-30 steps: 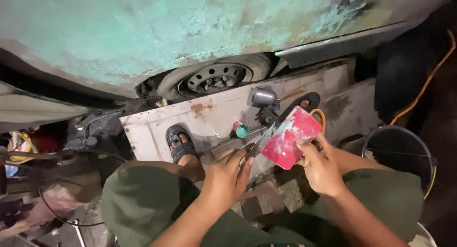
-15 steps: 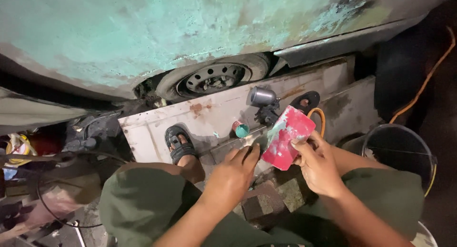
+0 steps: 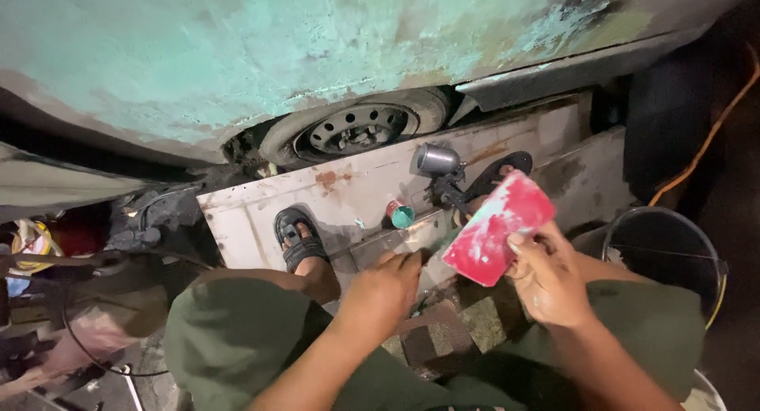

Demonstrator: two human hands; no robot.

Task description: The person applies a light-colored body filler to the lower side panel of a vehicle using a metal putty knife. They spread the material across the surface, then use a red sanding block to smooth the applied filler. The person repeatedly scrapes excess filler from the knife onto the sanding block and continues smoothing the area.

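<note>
My right hand (image 3: 550, 280) holds a flat rectangular pad (image 3: 497, 227) smeared with red and white, tilted up over my knees. My left hand (image 3: 385, 291) hovers just left of the pad's lower corner, fingers curled down; whether it grips a small tool is hidden. I squat in green trousers, with a foot in a black sandal (image 3: 298, 238) on a white rusty metal panel (image 3: 356, 185). A spray gun with a shiny cup (image 3: 438, 161) and a small teal-capped tin (image 3: 401, 214) rest on that panel beyond my hands.
A car body with worn green and grey paint (image 3: 317, 47) rises in front, its wheel (image 3: 356, 130) behind the panel. A black bucket (image 3: 665, 256) stands at the right, an orange cable (image 3: 708, 138) beyond it. Cluttered tools and wires (image 3: 71, 300) lie left.
The red pad has tipped from facing me to a steeper tilt and shifted slightly right. My left hand has drawn back from the pad's edge and lowered.
</note>
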